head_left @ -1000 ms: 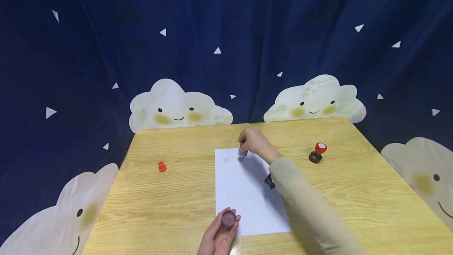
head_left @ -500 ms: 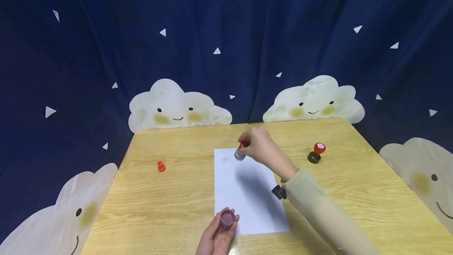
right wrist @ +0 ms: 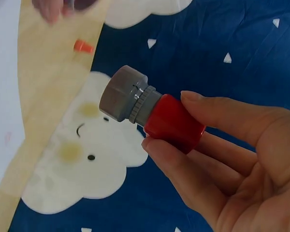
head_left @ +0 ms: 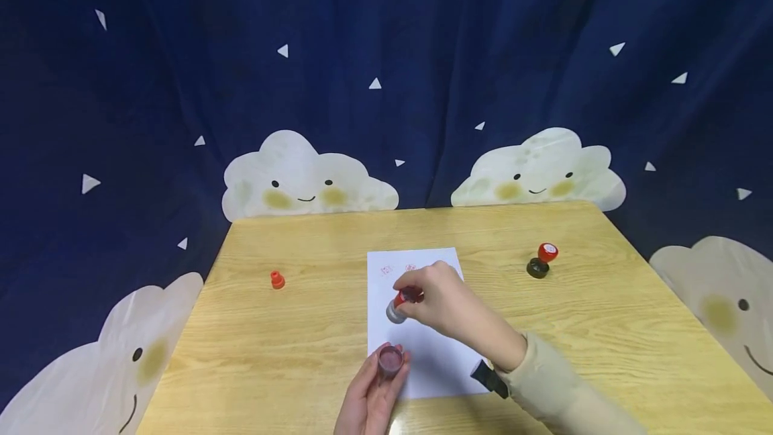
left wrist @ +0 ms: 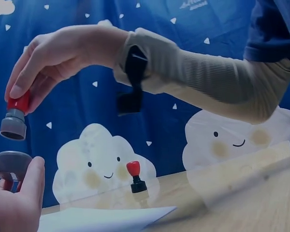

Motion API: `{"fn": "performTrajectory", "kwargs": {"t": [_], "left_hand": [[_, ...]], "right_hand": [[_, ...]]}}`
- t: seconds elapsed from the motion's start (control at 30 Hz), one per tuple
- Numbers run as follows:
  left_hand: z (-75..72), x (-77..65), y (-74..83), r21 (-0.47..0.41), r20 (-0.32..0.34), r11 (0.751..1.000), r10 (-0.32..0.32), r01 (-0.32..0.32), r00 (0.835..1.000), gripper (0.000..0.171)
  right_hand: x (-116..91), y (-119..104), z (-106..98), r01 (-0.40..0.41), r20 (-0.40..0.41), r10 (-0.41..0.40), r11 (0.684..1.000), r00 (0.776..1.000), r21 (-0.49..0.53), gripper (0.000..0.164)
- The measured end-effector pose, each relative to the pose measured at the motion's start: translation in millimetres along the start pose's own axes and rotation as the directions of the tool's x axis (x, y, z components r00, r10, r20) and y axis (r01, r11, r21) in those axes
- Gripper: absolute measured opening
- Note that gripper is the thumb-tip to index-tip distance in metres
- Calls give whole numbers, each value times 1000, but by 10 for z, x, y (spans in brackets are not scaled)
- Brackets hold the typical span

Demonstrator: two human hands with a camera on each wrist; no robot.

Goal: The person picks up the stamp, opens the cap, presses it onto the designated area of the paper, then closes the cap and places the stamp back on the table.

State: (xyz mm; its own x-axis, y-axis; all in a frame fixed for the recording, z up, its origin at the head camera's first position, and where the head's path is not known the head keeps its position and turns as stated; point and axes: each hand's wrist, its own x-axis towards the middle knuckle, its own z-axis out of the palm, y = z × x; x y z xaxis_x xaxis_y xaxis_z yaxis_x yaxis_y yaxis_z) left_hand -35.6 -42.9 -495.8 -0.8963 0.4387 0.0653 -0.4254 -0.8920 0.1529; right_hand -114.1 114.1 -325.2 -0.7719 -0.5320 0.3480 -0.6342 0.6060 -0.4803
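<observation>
Pinched by its red handle, a stamp (right wrist: 171, 123) with a grey end hangs from my right hand (head_left: 443, 295) over the sheet of paper (head_left: 435, 348). My left hand (head_left: 371, 388) holds a round, dull-coloured stamp cap (head_left: 390, 360), its hollow side up, near the paper's lower left. In the left wrist view the grey end of the stamp (left wrist: 14, 121) is just above the cap (left wrist: 13, 164), with a gap between them. Two red stamped marks (head_left: 386, 270) show near the paper's top edge.
A second stamp (head_left: 541, 262), with a red knob and black base, stands on the wooden table (head_left: 314, 327) at the right. A small red stepped piece (head_left: 277, 280) sits on the left. A blue curtain (head_left: 338, 39) with clouds hangs behind.
My right hand has lifted the stamp off the paper's top and brought it down towards my left hand. A second red mark is now visible there. The left hand stays in place with the cap.
</observation>
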Motion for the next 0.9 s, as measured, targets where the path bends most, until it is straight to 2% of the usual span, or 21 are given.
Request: {"fn": "performTrajectory", "kwargs": {"t": [0.1, 0.27, 0.4, 0.57, 0.9], "left_hand": [[25, 20, 10, -3, -29, 1000, 27, -27, 999, 36], [66, 59, 19, -3, -3, 998, 64, -64, 998, 40], [113, 75, 21, 6, -46, 996, 89, -89, 995, 38], [171, 84, 21, 3, -73, 995, 96, -96, 993, 36], [192, 89, 18, 25, -62, 996, 92, -90, 994, 35]], "right_hand": [[-82, -55, 71, 4, 13, -4, 1000, 1000, 11, 18], [-159, -109, 168, -9, 38, 8, 999, 999, 41, 18], [-186, -136, 220, -3, 53, 0, 999, 999, 52, 19], [-213, -167, 216, -6, 57, 3, 999, 998, 49, 21], [-253, -179, 202, -19, 67, 17, 999, 998, 33, 21]]}}
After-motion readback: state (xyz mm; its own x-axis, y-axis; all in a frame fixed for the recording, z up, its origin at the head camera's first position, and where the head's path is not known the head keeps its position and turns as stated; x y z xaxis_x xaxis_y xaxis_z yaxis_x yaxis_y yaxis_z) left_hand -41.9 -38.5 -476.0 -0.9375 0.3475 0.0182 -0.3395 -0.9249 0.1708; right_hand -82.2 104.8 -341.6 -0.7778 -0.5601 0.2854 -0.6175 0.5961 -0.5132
